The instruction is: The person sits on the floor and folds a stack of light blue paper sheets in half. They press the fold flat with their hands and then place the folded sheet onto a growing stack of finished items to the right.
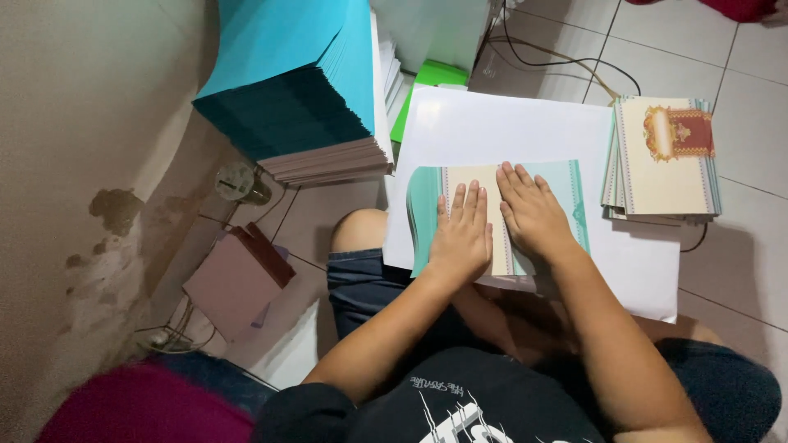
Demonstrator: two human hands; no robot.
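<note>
A teal and cream printed card lies on a large white board resting across my lap. My left hand presses flat on the card's left half, fingers together and pointing away from me. My right hand lies flat beside it on the card's middle, fingers spread slightly. Neither hand grips anything; both palms press down on the card. To the right, on the floor, sits a stack of finished cards with a red and gold emblem on top.
A tall stack of teal and white sheets stands at the upper left. A green item lies behind the board. Cables run across the tiled floor. A pink box and a small round clock sit by the stained wall.
</note>
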